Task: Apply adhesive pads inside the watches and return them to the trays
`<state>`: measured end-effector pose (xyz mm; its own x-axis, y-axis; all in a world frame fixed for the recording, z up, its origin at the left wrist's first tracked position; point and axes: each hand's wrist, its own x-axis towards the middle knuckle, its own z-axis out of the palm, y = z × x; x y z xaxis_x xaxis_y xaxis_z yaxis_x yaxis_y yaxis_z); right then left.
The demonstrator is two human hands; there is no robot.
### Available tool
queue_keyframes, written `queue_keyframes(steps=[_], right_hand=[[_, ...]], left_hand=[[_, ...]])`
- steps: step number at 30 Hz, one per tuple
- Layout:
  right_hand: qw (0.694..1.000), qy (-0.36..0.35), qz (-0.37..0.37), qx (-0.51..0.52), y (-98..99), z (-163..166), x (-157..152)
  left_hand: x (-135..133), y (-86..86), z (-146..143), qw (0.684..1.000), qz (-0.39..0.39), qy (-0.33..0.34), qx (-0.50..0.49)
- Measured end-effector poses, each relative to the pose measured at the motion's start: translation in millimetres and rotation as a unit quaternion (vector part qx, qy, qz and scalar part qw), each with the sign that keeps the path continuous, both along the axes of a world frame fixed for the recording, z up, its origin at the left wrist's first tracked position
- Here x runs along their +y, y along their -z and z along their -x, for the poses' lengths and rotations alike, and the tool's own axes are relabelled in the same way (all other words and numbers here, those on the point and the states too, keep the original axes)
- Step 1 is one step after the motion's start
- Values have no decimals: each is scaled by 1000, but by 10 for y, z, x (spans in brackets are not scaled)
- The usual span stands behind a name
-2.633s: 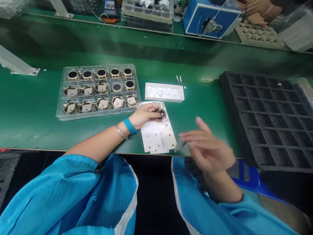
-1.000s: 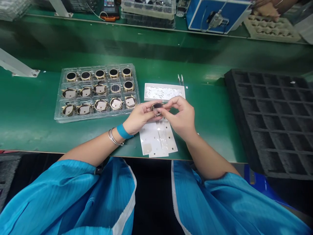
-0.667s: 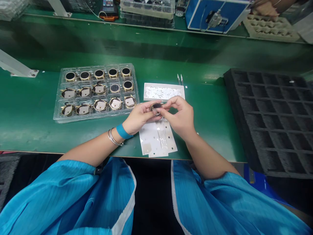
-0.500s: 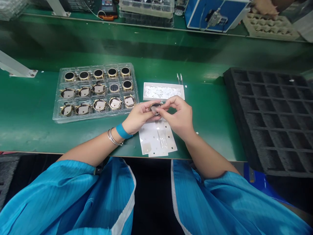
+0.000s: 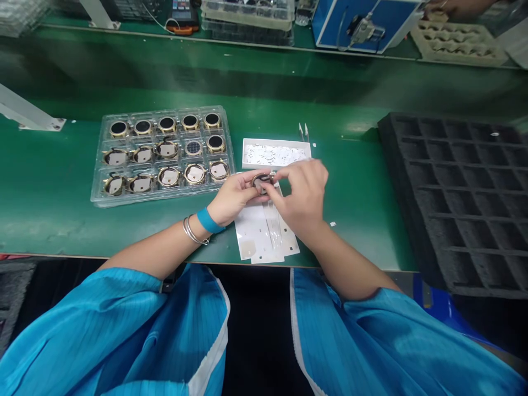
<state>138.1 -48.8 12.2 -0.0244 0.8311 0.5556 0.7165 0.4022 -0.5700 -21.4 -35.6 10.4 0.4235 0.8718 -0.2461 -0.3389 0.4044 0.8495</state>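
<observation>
Between my two hands is a round watch case [image 5: 261,179] with a dark rim and a pale patch inside. My left hand [image 5: 233,199] cradles it from the left, thumb on top and fingers beneath. From the right, my right hand [image 5: 305,195] pinches at its edge with thumb and forefinger; any small piece there is too tiny to make out. White and clear sticker sheets [image 5: 252,234] with small dark squares lie just below the hands. Behind them stands a shallow white box [image 5: 247,164] full of tiny white bits. Tweezers [image 5: 304,132] lie beyond the box.
At left, a clear plastic tray [image 5: 119,202] holds several gold watch cases, some showing dark faces, others pale patches. A black foam tray [image 5: 398,181] with square pockets occupies the right. The back shelf carries a blue box [image 5: 330,25], stacked plastic trays [image 5: 247,22] and an egg-carton-like tray [image 5: 457,44].
My right hand has rolled slightly, its fingers now raised and spread more over the thumb. My left hand and the watch case stay put. At the far right back, another person's hand has shifted.
</observation>
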Motion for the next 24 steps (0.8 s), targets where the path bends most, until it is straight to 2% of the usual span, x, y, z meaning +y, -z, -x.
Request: queue_keyframes(steps=[2, 7, 12, 18, 24], right_hand=[[1000, -5, 9, 8, -14, -65, 49], [993, -111, 30, 31, -33, -131, 137], [992, -114, 35, 42, -21, -57, 109], [992, -70, 35, 98, -10, -125, 135], [986, -139, 69, 65, 24, -108, 121]], left_hand=[[1, -19, -2, 1000, 13, -4, 0], [11, -58, 4, 999, 38, 8, 36], [14, -62, 0, 997, 35, 20, 73], [32, -67, -7, 994, 64, 27, 83], [48, -44, -7, 995, 35, 14, 90]])
